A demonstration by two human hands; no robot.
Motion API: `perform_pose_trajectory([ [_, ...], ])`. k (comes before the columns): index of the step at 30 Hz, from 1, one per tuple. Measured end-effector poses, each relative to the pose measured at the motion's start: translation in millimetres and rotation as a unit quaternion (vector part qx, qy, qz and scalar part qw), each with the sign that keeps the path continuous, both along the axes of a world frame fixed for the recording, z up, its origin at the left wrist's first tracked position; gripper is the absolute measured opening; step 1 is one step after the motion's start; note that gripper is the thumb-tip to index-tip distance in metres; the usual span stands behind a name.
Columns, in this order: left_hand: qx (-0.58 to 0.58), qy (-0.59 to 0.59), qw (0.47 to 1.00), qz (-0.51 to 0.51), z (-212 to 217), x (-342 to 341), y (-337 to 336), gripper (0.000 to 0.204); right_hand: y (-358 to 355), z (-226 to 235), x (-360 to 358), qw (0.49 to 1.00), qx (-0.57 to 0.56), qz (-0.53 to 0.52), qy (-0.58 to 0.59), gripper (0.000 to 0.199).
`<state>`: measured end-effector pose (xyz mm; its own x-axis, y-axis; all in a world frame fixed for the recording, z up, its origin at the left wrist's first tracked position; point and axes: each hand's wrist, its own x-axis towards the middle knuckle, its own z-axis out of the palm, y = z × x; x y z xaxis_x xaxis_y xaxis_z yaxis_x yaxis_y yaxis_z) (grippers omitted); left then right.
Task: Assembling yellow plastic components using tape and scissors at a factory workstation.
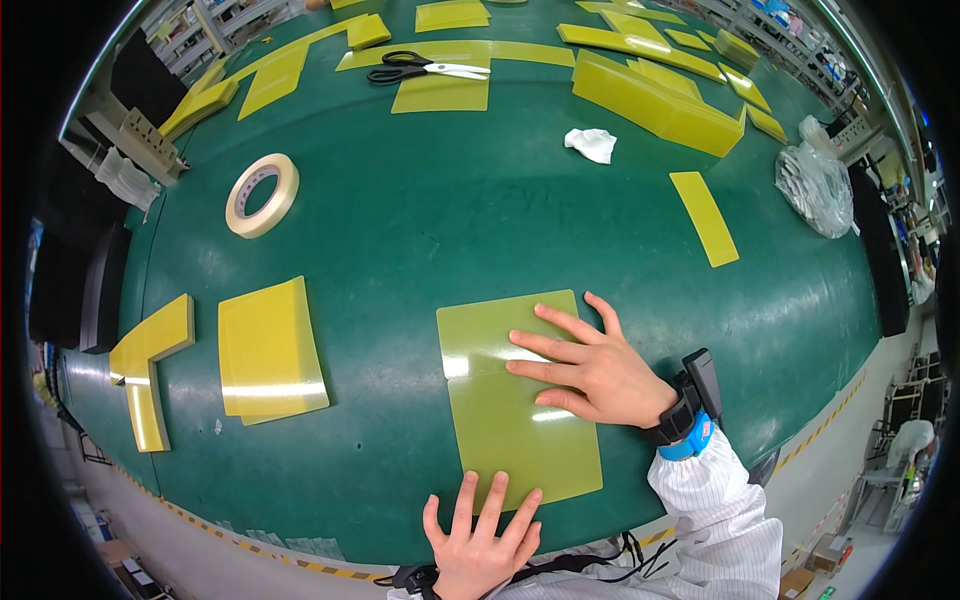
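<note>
A glossy yellow-green rectangular sheet (500,425) lies flat on the green table in front of me, with a faint line across its upper part. My right hand (590,365) rests on its upper right portion, fingers spread and pointing left. At the sheet's near edge is my left hand (485,540), fingers apart, the fingertips over the lower left edge. Neither hand grips anything. To the left sits a stack of yellow sheets (268,350), slightly fanned, and beyond it a T-shaped arrangement of narrow yellow strips (150,365).
A roll of cream tape (235,212) lies at the left. Black-handled scissors (425,68) rest on yellow sheets at the far side. A yellow strip (705,218), crumpled white tissue (592,144), stacked long yellow pieces (655,105) and a clear plastic bag (815,185) are toward the right.
</note>
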<state>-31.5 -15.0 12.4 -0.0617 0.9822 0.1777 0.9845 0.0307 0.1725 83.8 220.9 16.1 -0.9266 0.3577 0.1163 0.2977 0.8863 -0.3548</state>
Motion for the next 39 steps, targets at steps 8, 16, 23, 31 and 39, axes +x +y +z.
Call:
perform_pose_trajectory([
  [8, -0.002, 0.000, 1.000, 0.003, 0.5, 1.0, -1.6, 0.033, -1.4, 0.2, 0.3, 1.000, 0.000, 0.000, -0.002, 0.041],
  [16, 0.000, -0.006, 1.000, 0.003, 2.2, 0.9, 0.0, 0.033, 3.5, 3.7, 2.2, 0.997, -0.062, -0.013, 0.045, 0.041],
  [23, 0.011, -0.075, 0.997, 0.005, 8.3, -1.4, 2.8, 0.035, 13.2, -8.2, 5.4, 0.923, -0.238, -0.145, 0.266, 0.043],
  [31, 0.003, -0.004, 1.000, -0.003, 2.1, 0.1, 0.3, 0.033, 11.6, -4.7, 6.7, 0.951, -0.194, -0.139, 0.199, 0.036],
  [39, 0.007, -0.072, 0.997, 0.005, 12.1, -2.1, 2.5, 0.035, 7.1, 0.5, 2.2, 0.992, -0.077, -0.057, 0.085, 0.030],
])
